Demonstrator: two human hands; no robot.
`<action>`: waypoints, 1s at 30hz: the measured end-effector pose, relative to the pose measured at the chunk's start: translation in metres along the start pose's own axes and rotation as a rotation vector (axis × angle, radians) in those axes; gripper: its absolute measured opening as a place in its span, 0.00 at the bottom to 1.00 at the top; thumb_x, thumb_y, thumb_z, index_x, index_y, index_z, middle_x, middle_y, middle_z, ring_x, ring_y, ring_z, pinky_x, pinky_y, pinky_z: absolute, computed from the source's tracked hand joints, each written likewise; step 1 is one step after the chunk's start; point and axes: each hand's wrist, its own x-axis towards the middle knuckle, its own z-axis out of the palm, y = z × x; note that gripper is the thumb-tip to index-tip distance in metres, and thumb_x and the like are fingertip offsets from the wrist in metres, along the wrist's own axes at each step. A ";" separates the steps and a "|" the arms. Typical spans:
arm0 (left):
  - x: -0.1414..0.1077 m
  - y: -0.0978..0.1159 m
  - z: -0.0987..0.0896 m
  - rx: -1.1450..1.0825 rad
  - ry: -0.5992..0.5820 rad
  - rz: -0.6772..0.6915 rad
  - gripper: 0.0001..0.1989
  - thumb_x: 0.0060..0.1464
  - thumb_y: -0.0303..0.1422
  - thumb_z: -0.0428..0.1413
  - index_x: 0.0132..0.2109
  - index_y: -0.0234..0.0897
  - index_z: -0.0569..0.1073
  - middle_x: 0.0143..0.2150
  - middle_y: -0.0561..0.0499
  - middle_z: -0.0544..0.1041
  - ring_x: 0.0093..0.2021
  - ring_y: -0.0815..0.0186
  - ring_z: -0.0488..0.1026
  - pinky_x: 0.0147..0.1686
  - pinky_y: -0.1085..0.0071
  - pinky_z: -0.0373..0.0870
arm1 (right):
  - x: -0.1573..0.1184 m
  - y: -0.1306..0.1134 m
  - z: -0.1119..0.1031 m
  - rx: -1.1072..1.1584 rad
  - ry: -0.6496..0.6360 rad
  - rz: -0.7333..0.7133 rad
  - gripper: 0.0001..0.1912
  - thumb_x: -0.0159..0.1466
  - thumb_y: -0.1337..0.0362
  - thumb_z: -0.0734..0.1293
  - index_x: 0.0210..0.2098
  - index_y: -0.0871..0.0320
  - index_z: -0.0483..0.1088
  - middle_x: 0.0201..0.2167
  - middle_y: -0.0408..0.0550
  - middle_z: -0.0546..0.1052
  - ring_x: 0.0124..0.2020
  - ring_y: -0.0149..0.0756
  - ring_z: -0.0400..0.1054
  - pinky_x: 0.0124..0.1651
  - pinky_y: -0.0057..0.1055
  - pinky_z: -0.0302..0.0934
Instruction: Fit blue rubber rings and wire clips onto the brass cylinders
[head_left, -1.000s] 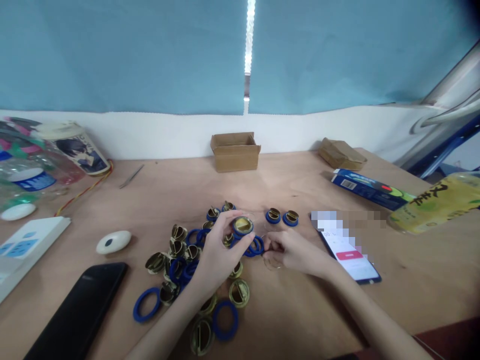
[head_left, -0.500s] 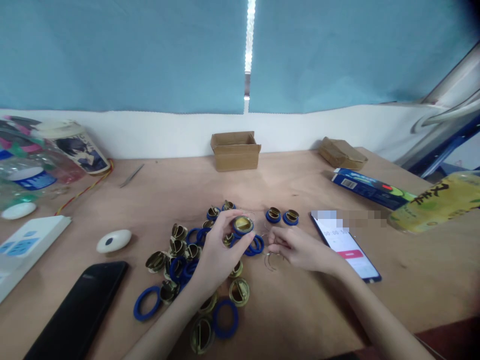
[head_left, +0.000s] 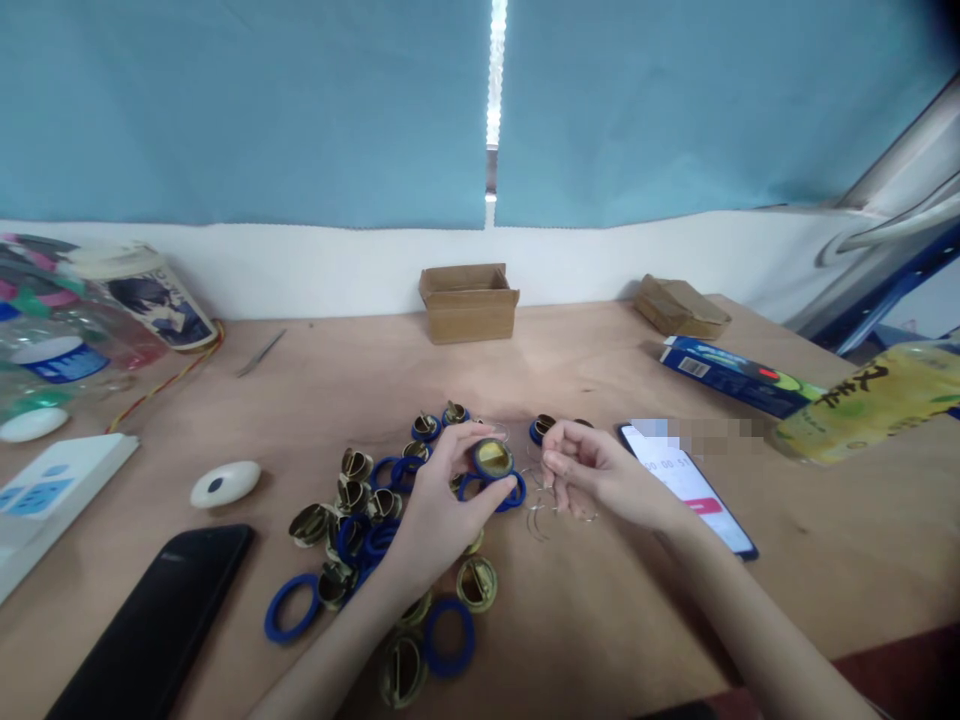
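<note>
- We've got left hand grasping round gold piece: face up, broad axis left-right.
- Wire rings right of that grip, by our right hand; can't tell its hold.

Wooden surface (head_left: pixel 600 370): brass fittings (head_left: pixel 477 584) and blue rings (head_left: pixel 292 608) in a loose cluster, thin wire rings (head_left: pixel 537 522) alongside. Black phone (head_left: pixel 154 625), white oval object (head_left: pixel 226 484) left. Lit phone (head_left: pixel 701 500), blue box (head_left: pixel 739 378) right. Open carton (head_left: pixel 471 316) at back, tweezers-like tool (head_left: pixel 261 353) left of it.
</note>
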 end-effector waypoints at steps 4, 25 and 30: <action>-0.002 0.006 0.001 0.049 -0.030 0.009 0.24 0.50 0.26 0.65 0.52 0.43 0.66 0.53 0.48 0.78 0.52 0.59 0.77 0.52 0.61 0.74 | 0.000 -0.001 0.002 0.045 0.047 -0.021 0.16 0.64 0.51 0.69 0.35 0.57 0.64 0.24 0.39 0.70 0.20 0.26 0.65 0.21 0.23 0.60; -0.008 0.008 0.004 0.261 -0.110 0.084 0.25 0.51 0.28 0.65 0.53 0.46 0.66 0.53 0.53 0.76 0.53 0.62 0.76 0.54 0.61 0.71 | 0.005 0.013 0.009 0.458 0.001 -0.013 0.10 0.59 0.59 0.76 0.34 0.58 0.75 0.25 0.41 0.76 0.26 0.25 0.71 0.31 0.21 0.66; -0.008 0.009 0.003 0.286 -0.095 0.096 0.26 0.50 0.27 0.65 0.53 0.46 0.66 0.53 0.53 0.77 0.53 0.63 0.76 0.54 0.63 0.71 | 0.005 0.012 0.009 0.432 0.010 -0.022 0.12 0.62 0.57 0.73 0.42 0.57 0.74 0.21 0.37 0.70 0.20 0.22 0.61 0.23 0.18 0.55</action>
